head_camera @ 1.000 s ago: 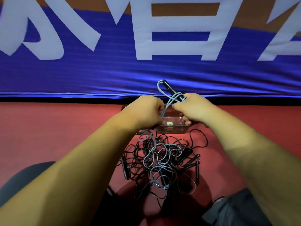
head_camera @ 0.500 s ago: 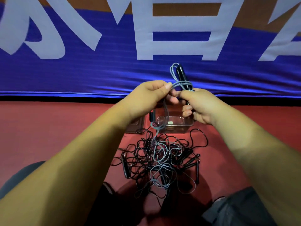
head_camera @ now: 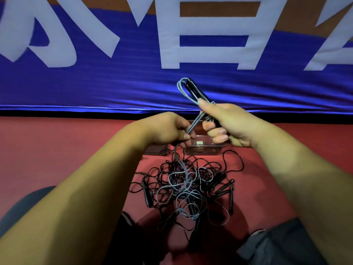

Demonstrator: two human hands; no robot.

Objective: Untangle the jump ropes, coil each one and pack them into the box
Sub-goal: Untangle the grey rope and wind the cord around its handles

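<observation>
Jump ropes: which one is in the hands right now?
The grey rope: the right hand grips its coils, the left hand pinches its strand. The black ropes all lie tangled on the floor.

Rope tangle (head_camera: 187, 186) on floor (head_camera: 57, 150); box (head_camera: 208, 150) behind it, banner (head_camera: 114, 88) beyond.

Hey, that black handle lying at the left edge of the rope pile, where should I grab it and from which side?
Grip the black handle around its middle, coming from above on its left. It lies flat at the outer edge of the tangle, with mostly open floor on that side, while cords crowd its right. That is likely the cleanest hold.
</observation>
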